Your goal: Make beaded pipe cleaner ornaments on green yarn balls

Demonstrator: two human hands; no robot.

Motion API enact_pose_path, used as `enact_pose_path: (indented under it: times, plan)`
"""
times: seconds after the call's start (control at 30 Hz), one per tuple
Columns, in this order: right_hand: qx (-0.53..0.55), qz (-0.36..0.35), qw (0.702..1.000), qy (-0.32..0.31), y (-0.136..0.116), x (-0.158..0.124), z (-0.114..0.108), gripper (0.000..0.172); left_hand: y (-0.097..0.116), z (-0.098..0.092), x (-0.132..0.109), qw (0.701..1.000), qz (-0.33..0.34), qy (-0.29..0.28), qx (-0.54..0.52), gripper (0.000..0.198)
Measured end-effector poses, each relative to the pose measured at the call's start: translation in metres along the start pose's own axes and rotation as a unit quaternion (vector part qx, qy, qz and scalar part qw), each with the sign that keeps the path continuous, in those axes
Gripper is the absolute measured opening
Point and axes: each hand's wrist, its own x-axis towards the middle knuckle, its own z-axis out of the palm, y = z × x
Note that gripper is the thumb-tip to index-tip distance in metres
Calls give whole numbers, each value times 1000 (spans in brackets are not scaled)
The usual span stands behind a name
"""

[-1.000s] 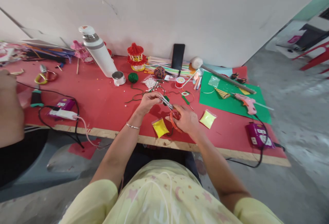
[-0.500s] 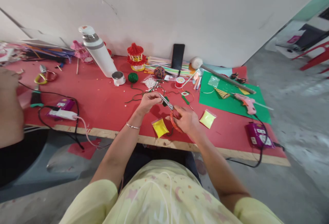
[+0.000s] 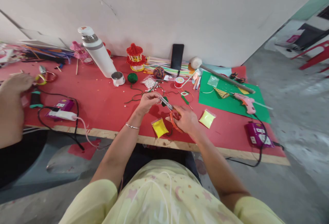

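We take the scissors [image 3: 169, 105] to be light and stiff, best held by their orange handles, fingers clear of the blades; the dark green piece [image 3: 166, 99] behind those blades looks soft and easily squashed, so a gentle pinch at its edge should suit. Our right hand [image 3: 187, 118] grasps the scissors' handles above the near part of the red tabletop [image 3: 110, 104], blades pointing far and left. Their tips reach our left hand [image 3: 148, 102], its fingers bunched; we cannot tell what those grip. The green piece is just right of them.
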Motion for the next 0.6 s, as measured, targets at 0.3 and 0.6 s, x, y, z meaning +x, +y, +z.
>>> enact_pose_path:
  times: [0.3,0.6]
  plan:
    - [30,9,999,-12,1,1,2,63,-2,-1,1,1000,4,12,9,23]
    - [33,0,999,-21,1,0,1,60,-1,-1,1,1000,1,5,2,22]
